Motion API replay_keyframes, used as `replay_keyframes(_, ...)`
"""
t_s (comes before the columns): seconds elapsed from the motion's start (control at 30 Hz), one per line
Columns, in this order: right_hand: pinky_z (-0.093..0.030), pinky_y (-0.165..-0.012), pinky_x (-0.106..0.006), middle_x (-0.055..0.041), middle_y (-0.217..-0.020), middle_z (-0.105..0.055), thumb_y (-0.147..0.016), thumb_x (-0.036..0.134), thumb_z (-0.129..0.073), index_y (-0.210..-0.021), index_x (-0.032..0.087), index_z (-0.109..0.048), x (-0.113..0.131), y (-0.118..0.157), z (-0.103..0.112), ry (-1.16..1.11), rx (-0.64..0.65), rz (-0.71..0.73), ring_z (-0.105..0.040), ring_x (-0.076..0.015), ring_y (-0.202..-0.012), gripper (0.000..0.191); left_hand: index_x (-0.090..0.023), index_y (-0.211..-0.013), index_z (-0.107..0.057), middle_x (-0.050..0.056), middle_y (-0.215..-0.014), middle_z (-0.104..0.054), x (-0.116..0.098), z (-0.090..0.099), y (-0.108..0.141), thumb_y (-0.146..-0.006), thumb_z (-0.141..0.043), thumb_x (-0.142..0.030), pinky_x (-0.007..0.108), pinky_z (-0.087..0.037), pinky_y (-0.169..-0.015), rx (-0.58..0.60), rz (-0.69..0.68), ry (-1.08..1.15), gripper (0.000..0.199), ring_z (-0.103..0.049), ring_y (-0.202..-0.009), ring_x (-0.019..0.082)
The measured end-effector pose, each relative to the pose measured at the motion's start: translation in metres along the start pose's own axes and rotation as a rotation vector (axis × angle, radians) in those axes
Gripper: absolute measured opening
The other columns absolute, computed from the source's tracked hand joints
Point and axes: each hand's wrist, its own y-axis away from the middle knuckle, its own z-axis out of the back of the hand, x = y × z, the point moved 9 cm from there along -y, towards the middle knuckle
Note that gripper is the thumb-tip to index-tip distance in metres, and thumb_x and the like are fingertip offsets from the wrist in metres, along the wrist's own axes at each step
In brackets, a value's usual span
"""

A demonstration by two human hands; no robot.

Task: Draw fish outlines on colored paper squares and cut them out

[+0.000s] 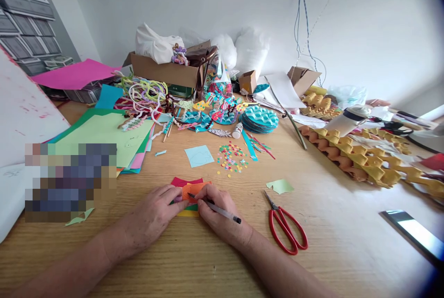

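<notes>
One wooden bench [326,224], cluttered along the back. One stack of large coloured sheets [104,136] at left, green on top; one pink sheet [74,73] behind it. One cardboard box [166,72] at the rear, pipe cleaners [145,90] heaped in front. One long run of yellow egg tray [364,159] at right. One stack of teal wave discs [260,118] mid-bench. One pair of red-handled scissors [286,224], blades shut, just right of the hands. One light blue square [199,156], one scatter of confetti [231,157], one green scrap [280,186]. Small pile of paper pieces [194,192], orange on top, near front edge. Left hand [152,214] flat on pile, fingers pressing it down. Right hand [218,212] pinched shut on one pen [217,207], tip touching orange piece.
</notes>
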Motion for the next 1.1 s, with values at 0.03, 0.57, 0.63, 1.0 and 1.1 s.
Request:
replay_keyframes(0.03,-0.035,-0.053,-0.021,0.0047,-0.057,-0.053,-0.072,0.008,-0.048,-0.074,0.020,-0.053,0.0000,0.0000,0.0003,0.002,-0.003,-0.003,-0.045,-0.0105,-0.049,0.013,-0.024,-0.117,-0.059,0.007,-0.107,-0.059,-0.0002,0.0006,0.0001,-0.094,-0.038,-0.015,0.040,-0.048,-0.090,-0.009,-0.003,-0.001,0.034,-0.054,-0.100,0.022)
replay_keyframes(0.57,-0.034,-0.053,-0.021,0.0053,-0.057,-0.052,-0.071,0.008,-0.048,-0.074,0.020,-0.053,-0.0016,-0.0004,-0.0005,0.002,-0.001,-0.002,-0.043,-0.0099,-0.049,0.013,-0.026,-0.118,-0.059,0.005,-0.107,-0.060,0.0008,0.0027,0.0015,-0.094,-0.034,-0.015,0.038,-0.047,-0.091,-0.045,0.005,0.021,0.037,-0.053,-0.100,0.021)
replay_keyframes(0.63,-0.034,-0.053,-0.021,0.0058,-0.056,-0.050,-0.072,0.008,-0.048,-0.074,0.020,-0.054,-0.0014,-0.0002,-0.0004,0.010,-0.002,-0.006,-0.043,-0.0099,-0.049,0.013,-0.025,-0.116,-0.061,0.006,-0.106,-0.060,0.0006,0.0036,0.0007,-0.094,-0.034,-0.016,0.038,-0.047,-0.089,-0.044,0.009,0.022,0.036,-0.054,-0.099,0.022)
replay_keyframes(1.0,-0.034,-0.052,-0.020,0.0052,-0.058,-0.052,-0.071,0.008,-0.048,-0.073,0.020,-0.054,-0.0025,-0.0004,-0.0010,0.009,-0.001,-0.003,-0.043,-0.0096,-0.049,0.013,-0.024,-0.119,-0.059,0.008,-0.109,-0.058,0.0014,-0.0010,0.0005,-0.094,-0.039,-0.016,0.042,-0.047,-0.091,0.001,0.010,0.025,0.034,-0.053,-0.102,0.024)
replay_keyframes(1.1,-0.034,-0.052,-0.020,0.0051,-0.058,-0.052,-0.071,0.008,-0.048,-0.073,0.020,-0.054,-0.0019,-0.0005,-0.0012,0.005,-0.001,0.007,-0.043,-0.0095,-0.049,0.013,-0.022,-0.120,-0.059,0.009,-0.109,-0.058,0.0000,-0.0016,0.0002,-0.093,-0.040,-0.014,0.043,-0.047,-0.091,0.025,0.005,0.021,0.034,-0.053,-0.102,0.024)
